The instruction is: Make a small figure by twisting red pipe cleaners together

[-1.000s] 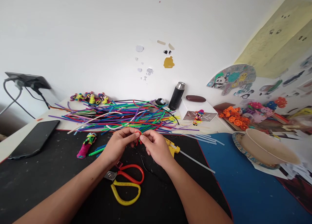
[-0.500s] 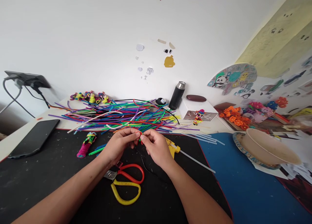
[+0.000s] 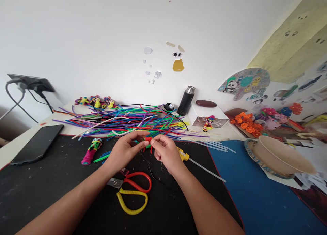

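Between my hands is a small red piece of bent pipe cleaner (image 3: pixel 148 138), with two short ends hanging down. My left hand (image 3: pixel 129 147) pinches it from the left with thumb and fingers. From the right, my right hand (image 3: pixel 165 149) grips its other side between thumb and forefinger. Below them on the black mat lie scissors (image 3: pixel 134 192) with one red and one yellow handle. A yellow glue gun (image 3: pixel 183 154) with a long clear glue stick is partly hidden behind my right hand. To the left lies a pink and green pipe-cleaner figure (image 3: pixel 91 151).
A heap of coloured pipe cleaners (image 3: pixel 122 120) stretches along the back. A phone (image 3: pixel 37 144) lies at left. A black bottle (image 3: pixel 186 101) and a white box (image 3: pixel 208 116) stand behind; a beige bowl (image 3: pixel 283 155) sits at right, near loose glue sticks (image 3: pixel 214 145).
My fingers have moved slightly apart and shifted their grip, so more of the red pipe-cleaner piece shows between them. The things on the table have not moved.
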The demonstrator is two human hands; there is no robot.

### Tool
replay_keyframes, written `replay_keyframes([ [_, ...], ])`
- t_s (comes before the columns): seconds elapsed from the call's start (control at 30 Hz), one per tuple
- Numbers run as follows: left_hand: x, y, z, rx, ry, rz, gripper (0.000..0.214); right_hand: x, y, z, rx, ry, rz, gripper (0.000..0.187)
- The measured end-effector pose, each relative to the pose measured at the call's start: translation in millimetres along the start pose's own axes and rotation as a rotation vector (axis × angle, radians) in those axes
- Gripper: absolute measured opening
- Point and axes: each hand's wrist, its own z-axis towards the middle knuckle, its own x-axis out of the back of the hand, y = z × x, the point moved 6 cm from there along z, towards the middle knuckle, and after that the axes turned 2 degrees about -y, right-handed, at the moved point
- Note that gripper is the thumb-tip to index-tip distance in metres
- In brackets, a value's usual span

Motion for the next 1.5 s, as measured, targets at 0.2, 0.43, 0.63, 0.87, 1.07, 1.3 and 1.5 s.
replay_keyframes([
  [0.2,0.6,18.7,-8.0,-0.460,0.046,0.438,0.022,0.0,3.0,0.8,-0.030,-0.001,0.047,0.026],
  [0.43,-4.0,26.6,-14.1,-0.639,0.064,0.668,0.018,-5.7,0.6,-1.5,-0.048,-0.027,0.044,0.025],
  [0.63,-4.6,32.9,-16.0,-0.687,0.058,0.706,0.016,-7.9,1.2,-2.5,-0.054,-0.048,0.044,0.026],
  [0.87,-3.6,28.9,-15.4,-0.677,0.078,0.707,0.015,-9.5,2.6,-4.3,-0.091,-0.069,0.091,0.032],
  [1.07,-2.4,30.8,-15.6,-0.684,0.118,0.730,0.014,-12.1,3.4,-4.9,-0.118,-0.117,0.127,0.034],
  [1.3,-1.4,22.5,-12.2,-0.563,0.114,0.613,0.015,-12.5,4.6,-5.1,-0.136,-0.115,0.140,0.036],
  [1.5,-2.0,16.6,-9.6,-0.450,0.106,0.497,0.016,-10.9,4.8,-4.2,-0.118,-0.103,0.148,0.034],
])
